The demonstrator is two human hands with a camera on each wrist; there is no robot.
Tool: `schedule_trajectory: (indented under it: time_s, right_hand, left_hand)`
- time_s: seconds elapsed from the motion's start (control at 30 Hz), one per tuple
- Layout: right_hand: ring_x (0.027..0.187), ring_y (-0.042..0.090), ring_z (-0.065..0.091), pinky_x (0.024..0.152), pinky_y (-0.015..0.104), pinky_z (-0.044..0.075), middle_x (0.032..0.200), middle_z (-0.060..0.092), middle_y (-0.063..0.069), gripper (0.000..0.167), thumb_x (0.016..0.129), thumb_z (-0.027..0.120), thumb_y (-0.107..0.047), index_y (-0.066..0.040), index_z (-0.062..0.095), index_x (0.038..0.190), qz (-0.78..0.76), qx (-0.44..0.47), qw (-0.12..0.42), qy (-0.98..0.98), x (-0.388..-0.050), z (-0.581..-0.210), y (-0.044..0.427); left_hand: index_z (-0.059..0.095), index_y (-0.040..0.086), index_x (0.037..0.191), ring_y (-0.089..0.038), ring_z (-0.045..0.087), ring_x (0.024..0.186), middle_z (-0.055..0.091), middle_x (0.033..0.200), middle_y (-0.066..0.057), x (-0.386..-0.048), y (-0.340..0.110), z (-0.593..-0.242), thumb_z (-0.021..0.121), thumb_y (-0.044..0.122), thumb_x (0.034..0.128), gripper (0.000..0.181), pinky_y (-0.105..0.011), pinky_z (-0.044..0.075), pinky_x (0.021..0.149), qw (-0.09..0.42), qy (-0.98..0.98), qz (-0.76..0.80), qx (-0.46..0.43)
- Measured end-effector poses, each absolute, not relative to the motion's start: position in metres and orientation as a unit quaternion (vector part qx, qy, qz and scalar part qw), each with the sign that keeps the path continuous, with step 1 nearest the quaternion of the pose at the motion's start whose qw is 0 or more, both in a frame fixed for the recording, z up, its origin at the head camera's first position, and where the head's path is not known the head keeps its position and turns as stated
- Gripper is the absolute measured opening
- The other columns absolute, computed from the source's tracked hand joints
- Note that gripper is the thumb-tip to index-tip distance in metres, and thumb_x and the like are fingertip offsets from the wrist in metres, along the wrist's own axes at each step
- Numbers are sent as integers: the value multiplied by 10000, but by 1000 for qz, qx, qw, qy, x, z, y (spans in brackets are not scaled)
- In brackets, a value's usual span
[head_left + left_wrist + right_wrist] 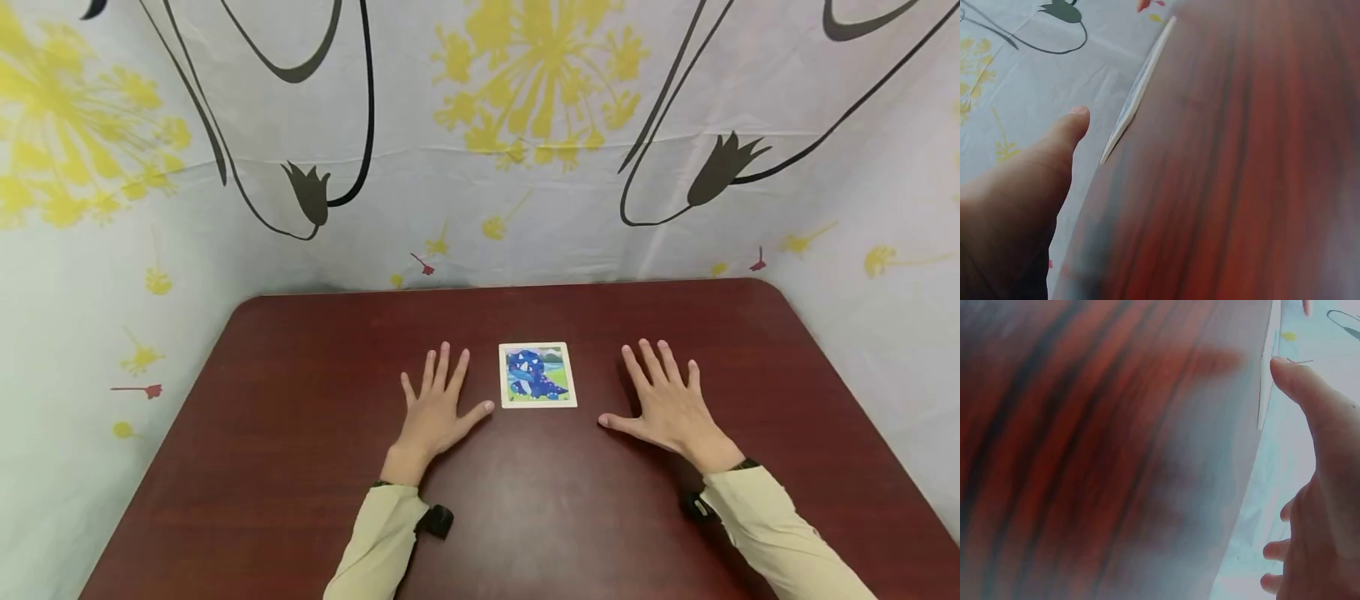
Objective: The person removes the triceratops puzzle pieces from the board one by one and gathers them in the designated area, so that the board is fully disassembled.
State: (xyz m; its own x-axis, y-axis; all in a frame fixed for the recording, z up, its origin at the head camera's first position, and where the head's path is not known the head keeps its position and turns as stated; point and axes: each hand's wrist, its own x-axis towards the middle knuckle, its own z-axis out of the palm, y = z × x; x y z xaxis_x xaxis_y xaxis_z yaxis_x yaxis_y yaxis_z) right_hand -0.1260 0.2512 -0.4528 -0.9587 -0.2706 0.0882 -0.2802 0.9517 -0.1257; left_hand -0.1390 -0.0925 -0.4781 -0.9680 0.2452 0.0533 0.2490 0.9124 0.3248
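A square picture puzzle (537, 375) with a pale border lies flat on the table, showing a blue cartoon dinosaur on grass. To its left, my left hand (437, 417) spreads its straight fingers, the thumb tip close to the puzzle's lower left corner but apart from it. On the other side my right hand (667, 404) is spread likewise, farther from the puzzle. Neither hand holds anything. From the left wrist view the puzzle (1138, 94) appears edge-on beyond the thumb. In the right wrist view, its thin edge (1266, 381) shows beside the right thumb.
The dark red wood-grain table (300, 483) has rounded far corners. Behind it and along both sides hangs a white cloth (480, 200) printed with yellow flowers and dark stems. Dark straps with small devices (435, 521) sit at both wrists, by the beige sleeves.
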Motion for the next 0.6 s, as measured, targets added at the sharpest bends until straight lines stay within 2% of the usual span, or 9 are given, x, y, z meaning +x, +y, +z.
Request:
schedule_trajectory:
  time_s: [0.23, 0.37, 0.5, 0.6]
  right_hand:
    - [1362, 419, 93, 978, 684, 73, 1492, 186, 238, 1092, 710, 549, -741, -37, 219, 1476, 77, 140, 31, -987, -122, -453, 249]
    - [1364, 418, 89, 979, 683, 72, 1495, 178, 236, 1100, 710, 534, -754, -40, 207, 1480, 87, 141, 17, -986, -119, -457, 244]
    - [1367, 415, 84, 983, 681, 68, 1502, 170, 225, 1099, 715, 521, -760, -47, 193, 1484, 102, 140, 9, -985, -119, -458, 237]
    - [1368, 411, 87, 988, 675, 78, 1504, 179, 212, 1087, 721, 519, -756, -49, 201, 1483, 106, 141, 8, -984, -119, -455, 234]
  left_hand:
    - [134, 253, 1508, -279, -13, 1409, 16, 1559, -51, -148, -66, -490, 414, 687, 837, 847, -660, -56, 1001, 25, -971, -204, -121]
    - [199, 280, 1496, -349, 24, 1398, 89, 1552, -53, -151, -47, -495, 381, 650, 875, 745, -665, -43, 1001, 45, -973, -208, -86]
    - [256, 306, 1480, -430, -1, 1375, 148, 1541, -68, -153, -33, -498, 340, 622, 904, 662, -674, -31, 997, 50, -980, -184, -62]
    - [266, 319, 1474, -437, -16, 1372, 153, 1541, -64, -155, -29, -497, 340, 617, 907, 645, -669, -34, 1001, 51, -982, -170, -65]
